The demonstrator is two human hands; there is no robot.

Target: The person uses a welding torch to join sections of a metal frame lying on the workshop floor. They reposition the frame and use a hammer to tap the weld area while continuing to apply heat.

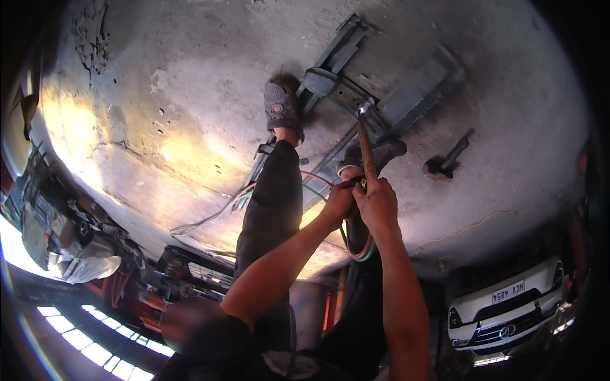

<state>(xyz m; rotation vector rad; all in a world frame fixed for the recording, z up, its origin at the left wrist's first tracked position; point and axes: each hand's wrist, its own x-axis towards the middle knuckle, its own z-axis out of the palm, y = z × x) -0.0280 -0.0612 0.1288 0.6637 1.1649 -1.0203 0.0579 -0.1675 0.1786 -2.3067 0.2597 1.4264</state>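
A gas torch with a long, slim brownish neck is in my right hand, whose fingers wrap its rear part. My left hand is closed at the torch's back end, close against the right one; its fingertips are partly hidden. At the torch's tip glows a small bright white spot, on a grey metal frame piece with holes in it. Red and green hoses loop below my hands and run off to the left. My shoes stand on either side of the long metal rail.
A broad sheet-metal part joins the frame on the right. On the concrete floor lies a hammer to the right. A thin yellowish cord crosses the floor. A white vehicle stands lower right; piled car parts are at left.
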